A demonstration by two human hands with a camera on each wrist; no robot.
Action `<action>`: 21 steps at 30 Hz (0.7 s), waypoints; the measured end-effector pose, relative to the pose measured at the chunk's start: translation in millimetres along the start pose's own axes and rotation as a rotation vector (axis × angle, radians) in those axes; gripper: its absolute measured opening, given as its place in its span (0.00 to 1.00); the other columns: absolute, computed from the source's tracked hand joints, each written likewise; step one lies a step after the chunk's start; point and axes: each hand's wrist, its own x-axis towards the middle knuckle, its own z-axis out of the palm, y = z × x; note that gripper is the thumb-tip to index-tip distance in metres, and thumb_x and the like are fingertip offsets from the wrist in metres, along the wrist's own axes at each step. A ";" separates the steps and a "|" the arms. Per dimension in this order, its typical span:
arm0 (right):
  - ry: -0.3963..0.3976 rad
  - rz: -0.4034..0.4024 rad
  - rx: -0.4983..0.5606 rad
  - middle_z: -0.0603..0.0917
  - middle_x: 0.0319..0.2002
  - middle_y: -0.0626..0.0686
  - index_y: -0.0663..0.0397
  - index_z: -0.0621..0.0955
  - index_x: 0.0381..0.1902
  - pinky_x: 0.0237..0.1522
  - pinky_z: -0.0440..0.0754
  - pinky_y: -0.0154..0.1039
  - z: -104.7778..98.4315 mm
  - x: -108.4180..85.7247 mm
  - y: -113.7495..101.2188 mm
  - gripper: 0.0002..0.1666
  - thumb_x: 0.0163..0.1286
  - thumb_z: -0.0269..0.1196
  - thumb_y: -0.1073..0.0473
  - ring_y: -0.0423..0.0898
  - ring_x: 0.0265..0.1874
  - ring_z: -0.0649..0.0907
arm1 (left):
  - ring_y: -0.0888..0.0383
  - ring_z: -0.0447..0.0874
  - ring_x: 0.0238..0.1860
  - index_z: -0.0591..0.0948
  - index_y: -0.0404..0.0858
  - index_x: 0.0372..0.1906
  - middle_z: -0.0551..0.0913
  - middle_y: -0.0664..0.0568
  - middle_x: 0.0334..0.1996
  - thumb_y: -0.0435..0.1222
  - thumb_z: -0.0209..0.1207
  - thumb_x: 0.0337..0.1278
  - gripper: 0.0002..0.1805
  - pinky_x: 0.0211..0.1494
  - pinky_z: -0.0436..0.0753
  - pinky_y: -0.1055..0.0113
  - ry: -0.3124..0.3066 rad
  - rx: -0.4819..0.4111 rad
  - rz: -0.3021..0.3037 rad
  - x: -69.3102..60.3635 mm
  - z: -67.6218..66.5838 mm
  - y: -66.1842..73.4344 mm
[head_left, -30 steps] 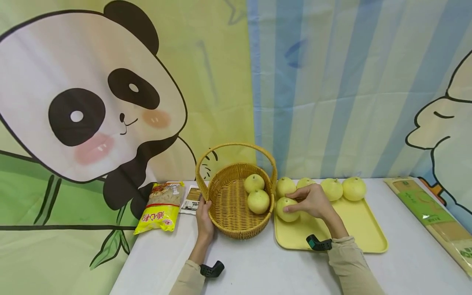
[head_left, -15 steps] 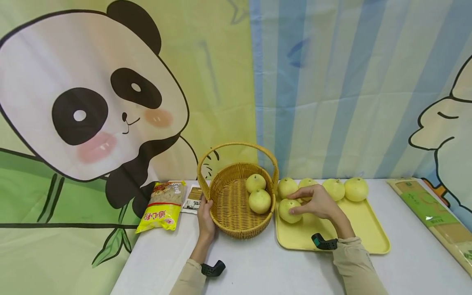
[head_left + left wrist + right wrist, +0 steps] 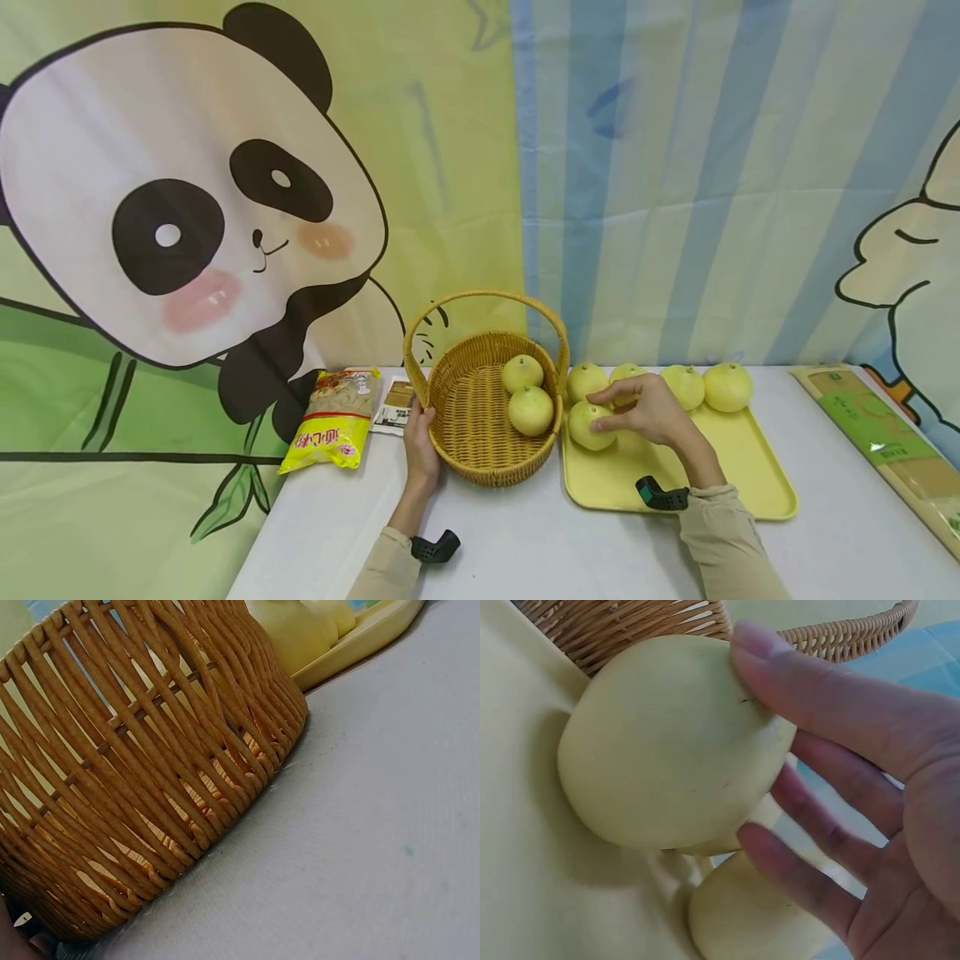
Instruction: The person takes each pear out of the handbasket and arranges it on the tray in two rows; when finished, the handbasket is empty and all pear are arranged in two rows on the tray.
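A round wicker basket [image 3: 480, 467] with a tall handle holds two pale yellow-green fruits [image 3: 530, 411] at its right side. My left hand [image 3: 422, 446] grips the basket's left side, thumb at the rim. In the left wrist view the woven wall [image 3: 150, 765] fills the upper left. My right hand [image 3: 648, 410] pinches a fruit [image 3: 590, 427] at the left end of the yellow tray [image 3: 675, 492]. Seen from the right wrist, the thumb and fingers of my right hand [image 3: 840, 780] lie around one side of that fruit [image 3: 667, 742], which sits at the tray surface.
Several other fruits [image 3: 727, 387] stand along the tray's back edge. Left of the basket lie a yellow and red food bag [image 3: 333, 421] and a small packet [image 3: 393, 407]. A long green and brown package [image 3: 885, 442] lies at the right. A printed curtain hangs behind.
The head view has shifted slightly, moving everything a little to the right. Both hands keep their places, the left at the basket and the right at the same fruit.
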 end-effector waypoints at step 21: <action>-0.098 -0.169 0.063 0.91 0.52 0.60 0.52 0.90 0.55 0.48 0.91 0.45 25.5 5.9 -81.2 0.23 0.63 0.79 0.55 0.55 0.51 0.90 | 0.45 0.70 0.78 0.65 0.42 0.83 0.71 0.43 0.78 0.39 0.39 0.78 0.32 0.78 0.68 0.58 0.016 -0.015 0.005 -1.1 0.2 1.9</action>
